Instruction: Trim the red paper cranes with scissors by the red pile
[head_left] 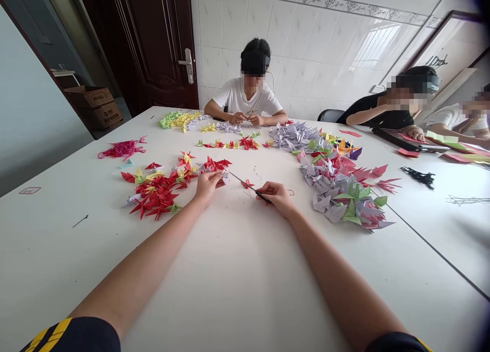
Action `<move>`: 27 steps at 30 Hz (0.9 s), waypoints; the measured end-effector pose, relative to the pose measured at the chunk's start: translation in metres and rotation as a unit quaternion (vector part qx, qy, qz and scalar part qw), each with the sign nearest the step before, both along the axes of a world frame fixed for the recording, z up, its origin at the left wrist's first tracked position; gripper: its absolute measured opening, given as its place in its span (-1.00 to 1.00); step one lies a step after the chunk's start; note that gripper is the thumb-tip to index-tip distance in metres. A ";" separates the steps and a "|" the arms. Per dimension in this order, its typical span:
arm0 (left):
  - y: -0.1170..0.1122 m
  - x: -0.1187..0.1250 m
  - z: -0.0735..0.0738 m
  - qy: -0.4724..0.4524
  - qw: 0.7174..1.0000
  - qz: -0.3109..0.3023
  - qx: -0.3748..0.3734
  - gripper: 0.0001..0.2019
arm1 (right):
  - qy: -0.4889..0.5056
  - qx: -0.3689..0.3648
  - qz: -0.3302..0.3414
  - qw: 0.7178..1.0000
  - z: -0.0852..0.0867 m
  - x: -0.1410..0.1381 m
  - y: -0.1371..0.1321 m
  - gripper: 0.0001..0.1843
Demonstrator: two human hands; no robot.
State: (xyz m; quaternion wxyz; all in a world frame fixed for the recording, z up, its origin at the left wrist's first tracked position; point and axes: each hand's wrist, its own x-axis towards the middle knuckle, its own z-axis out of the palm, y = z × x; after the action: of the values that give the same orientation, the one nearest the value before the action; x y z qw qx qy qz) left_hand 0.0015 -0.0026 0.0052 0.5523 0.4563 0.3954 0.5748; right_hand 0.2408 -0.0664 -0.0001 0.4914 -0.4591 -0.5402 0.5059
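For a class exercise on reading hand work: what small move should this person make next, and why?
Probably ease the long needle in the right hand a little further toward the small pale paper crane pinched in the left hand. The needle's tip points at the crane and seems almost to reach it, and both hands are already steady and close together.

Our table (pixel 65 260) layout, folks

We've got one pile of paper cranes (pixel 156 191) on our left, another pile (pixel 337 189) on our right, a co-worker (pixel 247 99) straight across, cardboard boxes (pixel 94 104) back left.
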 end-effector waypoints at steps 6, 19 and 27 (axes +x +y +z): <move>-0.001 -0.002 0.003 -0.025 1.000 -0.007 -0.011 -0.61 | -0.012 -0.002 0.015 1.000 0.000 -0.003 -0.001 -0.66; -0.003 -0.006 0.009 -0.002 0.997 -0.075 0.003 -0.68 | -0.010 -0.003 0.021 1.000 0.002 -0.003 -0.002 -0.67; -0.002 -0.006 0.008 -0.018 0.998 -0.064 -0.011 -0.69 | -0.005 0.000 0.030 1.000 -0.002 -0.002 0.000 -0.70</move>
State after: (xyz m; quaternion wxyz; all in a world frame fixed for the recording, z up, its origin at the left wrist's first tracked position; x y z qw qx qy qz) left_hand -0.0043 -0.0041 0.0133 0.6002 0.4637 0.3618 0.5421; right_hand 0.2384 -0.0668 -0.0021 0.4729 -0.4451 -0.5566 0.5181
